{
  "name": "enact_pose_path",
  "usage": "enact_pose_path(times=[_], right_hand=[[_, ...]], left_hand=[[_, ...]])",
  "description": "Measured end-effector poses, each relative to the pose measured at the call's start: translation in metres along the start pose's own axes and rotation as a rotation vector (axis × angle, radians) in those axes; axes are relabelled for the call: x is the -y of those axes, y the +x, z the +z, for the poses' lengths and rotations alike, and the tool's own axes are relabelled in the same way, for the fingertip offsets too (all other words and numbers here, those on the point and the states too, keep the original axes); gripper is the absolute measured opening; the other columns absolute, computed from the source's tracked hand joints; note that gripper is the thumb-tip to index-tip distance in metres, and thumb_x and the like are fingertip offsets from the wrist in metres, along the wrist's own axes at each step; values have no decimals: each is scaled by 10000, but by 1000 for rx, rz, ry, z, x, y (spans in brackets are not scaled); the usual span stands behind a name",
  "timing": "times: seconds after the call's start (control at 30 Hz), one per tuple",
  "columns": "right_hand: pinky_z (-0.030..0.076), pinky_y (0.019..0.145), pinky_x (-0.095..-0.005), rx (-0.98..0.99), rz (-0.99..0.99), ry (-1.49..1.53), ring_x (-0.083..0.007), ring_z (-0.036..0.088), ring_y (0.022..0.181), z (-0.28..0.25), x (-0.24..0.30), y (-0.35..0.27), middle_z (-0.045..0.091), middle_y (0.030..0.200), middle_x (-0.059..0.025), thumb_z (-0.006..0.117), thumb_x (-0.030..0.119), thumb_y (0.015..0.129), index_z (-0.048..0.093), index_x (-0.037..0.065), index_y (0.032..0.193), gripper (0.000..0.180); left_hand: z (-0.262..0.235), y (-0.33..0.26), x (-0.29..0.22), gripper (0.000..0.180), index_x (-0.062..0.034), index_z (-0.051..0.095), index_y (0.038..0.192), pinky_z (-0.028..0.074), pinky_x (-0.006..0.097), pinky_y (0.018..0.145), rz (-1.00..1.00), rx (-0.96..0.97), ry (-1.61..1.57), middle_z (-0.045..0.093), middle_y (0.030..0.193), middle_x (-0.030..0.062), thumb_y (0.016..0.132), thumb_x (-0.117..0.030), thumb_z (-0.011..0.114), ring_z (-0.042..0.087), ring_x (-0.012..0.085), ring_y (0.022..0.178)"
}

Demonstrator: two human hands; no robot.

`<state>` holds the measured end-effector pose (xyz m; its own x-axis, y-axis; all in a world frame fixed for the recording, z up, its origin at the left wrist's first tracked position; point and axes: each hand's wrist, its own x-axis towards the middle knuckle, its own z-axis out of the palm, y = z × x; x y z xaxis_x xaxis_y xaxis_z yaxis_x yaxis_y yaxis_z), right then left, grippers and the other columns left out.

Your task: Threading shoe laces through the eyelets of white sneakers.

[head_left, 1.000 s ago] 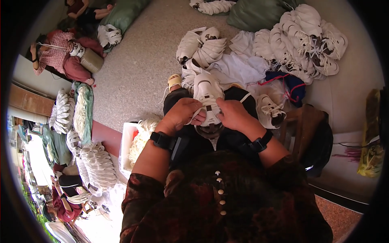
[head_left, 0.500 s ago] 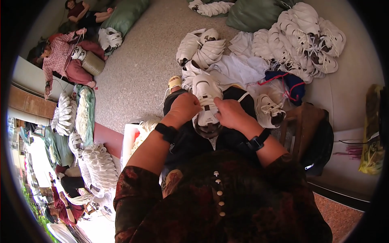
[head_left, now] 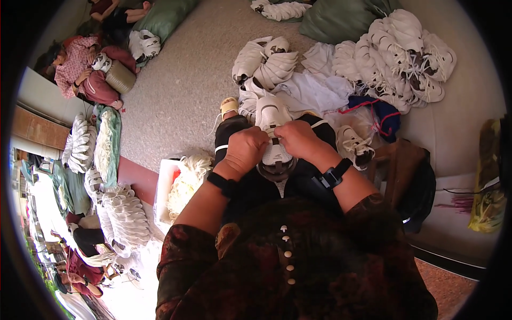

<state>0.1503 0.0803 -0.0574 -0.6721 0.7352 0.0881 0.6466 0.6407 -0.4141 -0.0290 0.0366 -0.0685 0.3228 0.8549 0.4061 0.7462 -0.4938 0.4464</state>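
Grey speckled floor fills the upper middle of the frame, strewn with heaps of white shoes. At the centre, the person's left hand (head_left: 246,150) and right hand (head_left: 296,137) meet over a white shoe (head_left: 272,122) that rests on the dark-trousered lap, toe pointing up the frame. Both hands have their fingers curled together and pinched at the shoe's middle, seemingly on its lacing, though the knuckles hide exactly what they grip. Each wrist carries a dark band.

Just right of the hands, another white shoe (head_left: 353,145) lies beside a blue cloth (head_left: 385,113). A large pile of white shoes (head_left: 405,53) occupies the upper right, and a smaller pile (head_left: 265,61) sits above the hands. Left of the lap, a white bin of cream laces (head_left: 184,181) stands on the floor. In the upper left, a seated person in pink (head_left: 80,72) works apart.
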Motion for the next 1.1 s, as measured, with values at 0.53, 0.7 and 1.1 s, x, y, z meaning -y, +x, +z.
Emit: enact_pose_path(times=[0.53,0.7,1.1], right_hand=[[463,589,-432,-412,113,26,-339,564,665,22,9,-8,536,680,-141,564,38,666,507,37,770,118],[454,587,-440,-297,15,-16,-346,562,672,16,5,-5,537,677,-139,564,23,657,486,46,792,158],[447,542,-414,-237,150,-7,-314,563,576,20,0,7,561,626,-149,569,2,633,502,26,730,120]], left_hand=[[4,-8,1,60,-53,598,726,479,355,612,-138,-10,-239,589,727,103,687,-51,643,598,294,691],[5,-9,0,64,-47,609,736,484,343,628,-210,-1,-288,594,737,108,681,-47,641,606,290,698],[6,-9,5,82,-19,617,725,480,326,606,-318,43,-351,611,706,122,671,-56,665,615,266,656]])
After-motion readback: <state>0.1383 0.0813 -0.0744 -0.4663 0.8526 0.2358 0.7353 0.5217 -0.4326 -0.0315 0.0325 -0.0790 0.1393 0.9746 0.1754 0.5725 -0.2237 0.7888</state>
